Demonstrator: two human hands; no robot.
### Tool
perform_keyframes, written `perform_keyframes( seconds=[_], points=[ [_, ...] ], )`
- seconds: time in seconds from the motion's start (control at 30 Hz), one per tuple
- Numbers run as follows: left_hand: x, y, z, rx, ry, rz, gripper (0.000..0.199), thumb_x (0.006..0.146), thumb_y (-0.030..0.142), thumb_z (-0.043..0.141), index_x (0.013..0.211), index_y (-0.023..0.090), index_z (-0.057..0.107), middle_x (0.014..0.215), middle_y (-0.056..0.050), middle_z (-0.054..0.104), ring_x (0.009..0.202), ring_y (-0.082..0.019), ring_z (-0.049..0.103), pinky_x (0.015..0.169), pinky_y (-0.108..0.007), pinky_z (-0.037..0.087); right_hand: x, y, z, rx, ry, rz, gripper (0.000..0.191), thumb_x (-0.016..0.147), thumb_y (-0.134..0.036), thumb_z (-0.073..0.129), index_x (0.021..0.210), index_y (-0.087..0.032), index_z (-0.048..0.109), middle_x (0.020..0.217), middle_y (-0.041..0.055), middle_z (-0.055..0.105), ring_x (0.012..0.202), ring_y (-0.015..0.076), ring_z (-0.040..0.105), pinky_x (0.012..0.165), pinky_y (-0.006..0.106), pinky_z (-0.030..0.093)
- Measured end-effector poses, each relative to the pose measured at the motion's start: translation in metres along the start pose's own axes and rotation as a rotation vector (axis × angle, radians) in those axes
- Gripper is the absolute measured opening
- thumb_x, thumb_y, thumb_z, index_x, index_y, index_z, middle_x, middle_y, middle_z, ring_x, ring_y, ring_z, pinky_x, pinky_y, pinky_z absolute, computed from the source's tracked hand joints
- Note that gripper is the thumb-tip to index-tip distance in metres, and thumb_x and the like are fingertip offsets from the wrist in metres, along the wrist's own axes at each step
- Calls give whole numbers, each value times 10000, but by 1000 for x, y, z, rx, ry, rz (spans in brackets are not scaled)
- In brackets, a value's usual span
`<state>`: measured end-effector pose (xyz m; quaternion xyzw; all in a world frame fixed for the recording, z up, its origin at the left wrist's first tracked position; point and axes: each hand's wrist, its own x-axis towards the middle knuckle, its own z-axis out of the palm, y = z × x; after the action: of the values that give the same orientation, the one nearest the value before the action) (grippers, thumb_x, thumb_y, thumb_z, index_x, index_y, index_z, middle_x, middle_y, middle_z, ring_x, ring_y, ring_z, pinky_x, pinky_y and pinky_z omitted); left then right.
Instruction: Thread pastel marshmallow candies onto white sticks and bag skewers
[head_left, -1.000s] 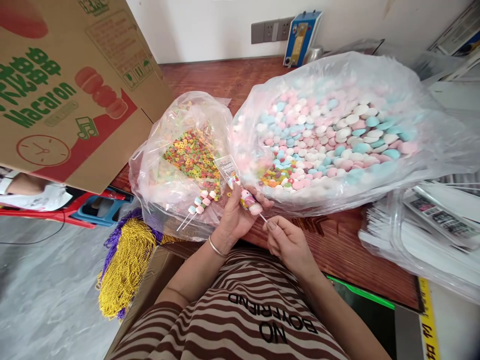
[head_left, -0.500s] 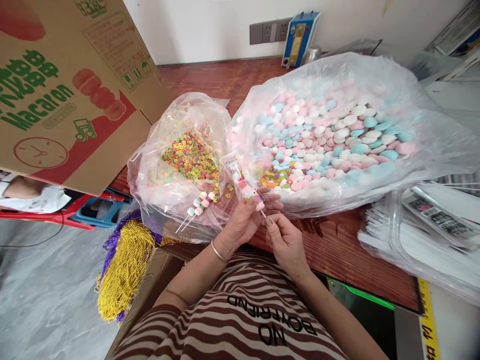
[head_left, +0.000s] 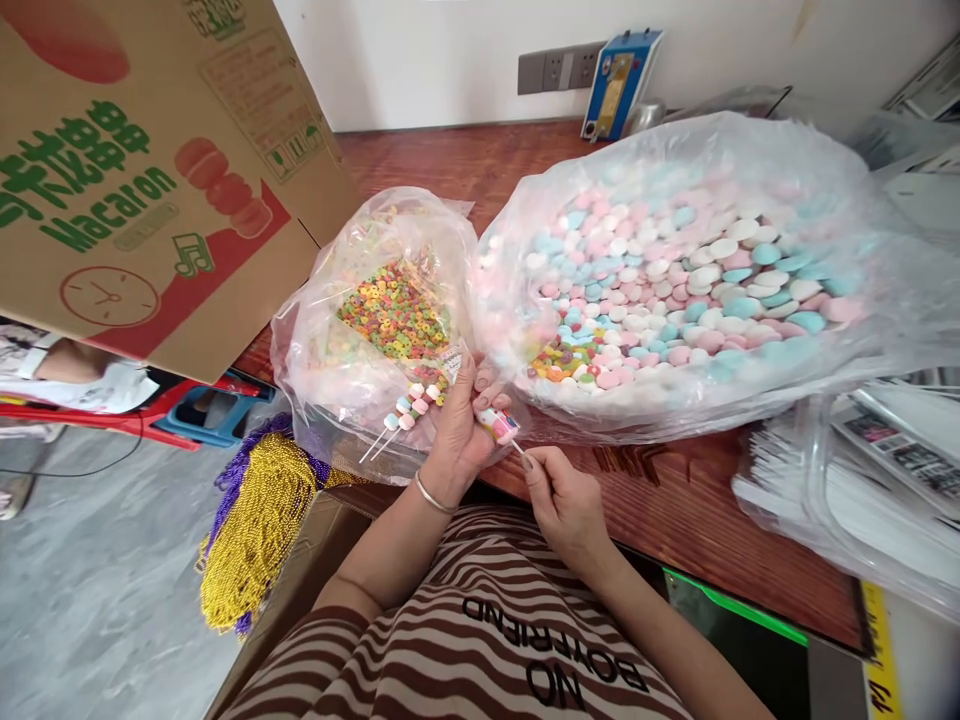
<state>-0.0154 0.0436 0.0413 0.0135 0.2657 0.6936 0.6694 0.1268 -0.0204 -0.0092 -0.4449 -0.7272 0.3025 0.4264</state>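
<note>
Between your two hands, just above the table's [head_left: 712, 500] front edge, a loaded skewer [head_left: 502, 426] sits within a clear printed sleeve [head_left: 451, 362]. Judge this piece as partly complete: its sweets are threaded and covered, at least at the lower end; the middle lies behind your fingers, so you cannot tell how well it is seated or whether the sleeve is closed. Two further skewers [head_left: 411, 405] lie side by side on the small bag [head_left: 300, 390], threaded but with no sleeve visible. Loose rings [head_left: 394, 315] fill part of that bag, and loose discs [head_left: 720, 290] fill the large bag [head_left: 795, 140]. Your left hand [head_left: 459, 425] is curled around the sleeve, thumb toward its printed top; the lowest pink sweet projects beyond the palm. Your right hand [head_left: 566, 500] pinches the bare stick [head_left: 518, 447] between thumb and forefinger, just below that sweet and apart from the left hand.
</note>
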Motion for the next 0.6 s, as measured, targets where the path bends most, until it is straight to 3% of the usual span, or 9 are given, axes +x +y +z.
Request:
perform_keyframes(
  seconds=[0.13, 0.27, 0.6],
  points=[
    [-6, -21, -7, 32, -34, -68, 210, 878, 305, 788, 934, 163, 644, 605, 106, 386, 424, 2, 331, 448, -125, 354, 4, -1, 4, -24, 7, 18, 223, 1032, -271, 474, 860, -205, 598, 632, -37, 598, 494, 108, 521, 525, 222, 366],
    [-11, -34, -15, 117, -75, -75, 312, 819, 340, 841, 992, 161, 653, 650, 89, 466, 493, -22, 435, 554, -169, 449, 6, 0, 2, 36, 24, 95, 234, 1028, -288, 494, 828, -209, 585, 649, -42, 596, 532, 105, 528, 541, 209, 380],
    [-4, -20, -19, 152, -90, 12, 268, 847, 318, 811, 1012, 167, 663, 652, 78, 500, 539, -46, 481, 621, -210, 467, 7, 1, -1, 145, -58, 150, 210, 1023, -312, 506, 905, -194, 635, 658, -47, 605, 546, 105, 526, 542, 213, 397]
  ],
)
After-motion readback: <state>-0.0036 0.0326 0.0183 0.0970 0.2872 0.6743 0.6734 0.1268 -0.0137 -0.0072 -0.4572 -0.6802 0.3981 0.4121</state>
